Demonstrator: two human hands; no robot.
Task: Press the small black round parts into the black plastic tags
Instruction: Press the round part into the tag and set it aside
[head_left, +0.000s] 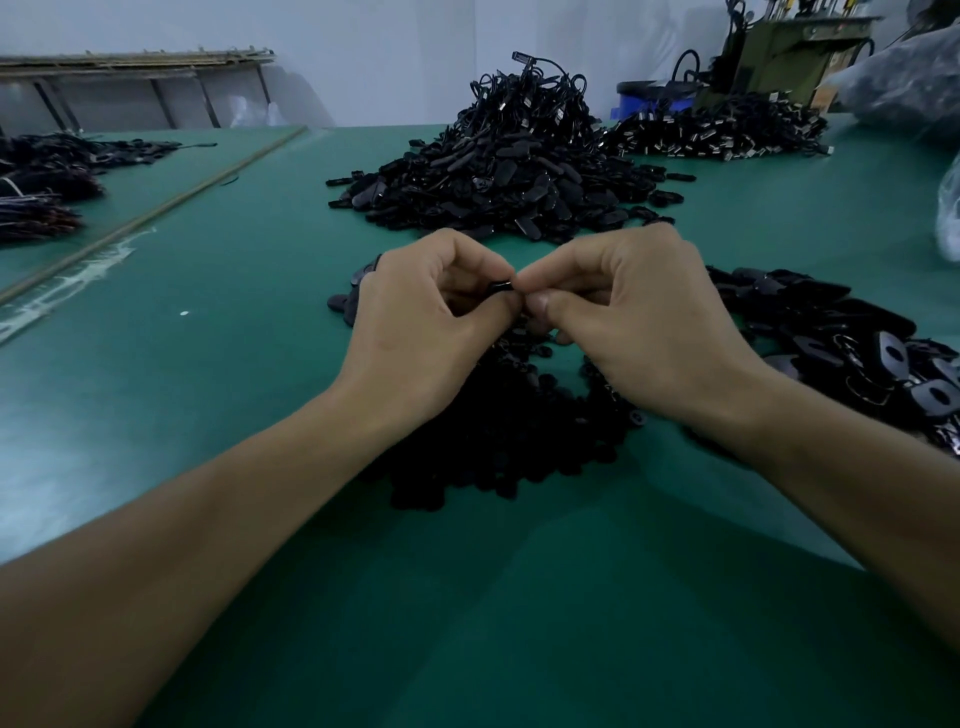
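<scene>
Your left hand (431, 317) curls its fingers, pinching a small black tag (502, 286) above the green table (208, 415). Your right hand (639, 322) meets it, thumb and forefinger nipping the same tag. Round parts (498, 441) lie heaped beneath both hands, and loose tags (857, 343) lie to the right.

The table (208, 364) holds many heaps. The big heap (498, 176) sits in the middle, far back. The back heap (717, 130) lies behind it to the right, with a bucket (644, 98) and a machine (779, 57) behind that. A bag (904, 88) is at the far right. The left heaps (52, 176) lie far left, and a rod (156, 213) lies between them and the middle. The near heap (509, 431) is in front. The left hand (426, 312) and right hand (639, 317) meet above it, both pinching one piece (501, 287). The right heap (831, 332) lies just beside the right hand.
</scene>
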